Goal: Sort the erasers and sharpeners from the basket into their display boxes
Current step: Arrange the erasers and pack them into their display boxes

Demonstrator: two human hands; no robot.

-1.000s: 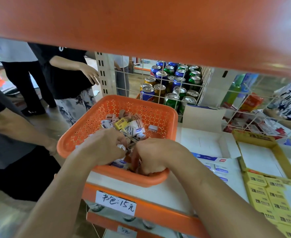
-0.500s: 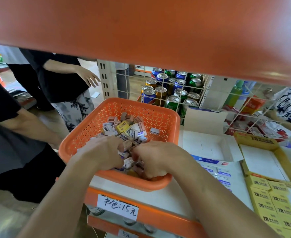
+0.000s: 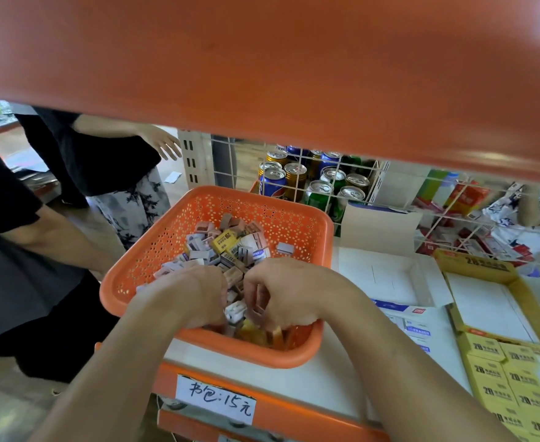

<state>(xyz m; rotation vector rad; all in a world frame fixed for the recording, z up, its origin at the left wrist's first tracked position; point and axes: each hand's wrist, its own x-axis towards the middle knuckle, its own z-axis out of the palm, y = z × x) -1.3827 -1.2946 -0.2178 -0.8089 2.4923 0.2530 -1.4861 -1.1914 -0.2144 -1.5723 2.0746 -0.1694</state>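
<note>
An orange perforated basket (image 3: pixel 297 218) stands on the white shelf and holds a pile of small erasers and sharpeners (image 3: pixel 227 247), among them one yellow eraser (image 3: pixel 225 241). Both my hands are down in the near part of the pile. My left hand (image 3: pixel 195 295) has its fingers curled into the pieces, and what they hold is hidden. My right hand (image 3: pixel 291 291) pinches a pinkish sharpener (image 3: pixel 257 303) with curled fingers. A white sharpener (image 3: pixel 235 311) lies between the hands. To the right lie an open white display box (image 3: pixel 386 282) and a yellow display box (image 3: pixel 482 272).
Yellow erasers (image 3: pixel 514 387) fill the yellow box's near end; blue-and-white erasers (image 3: pixel 417 330) lie beside it. An orange shelf (image 3: pixel 262 74) hangs overhead. Drink cans (image 3: pixel 297 180) stand behind a wire grid. Two people stand at the left, one with a hand (image 3: pixel 163 143) out.
Both hands stayed in the basket and worked a little nearer its front wall, stirring the pile. The view tilted down slightly. The bystander's hand shifted.
</note>
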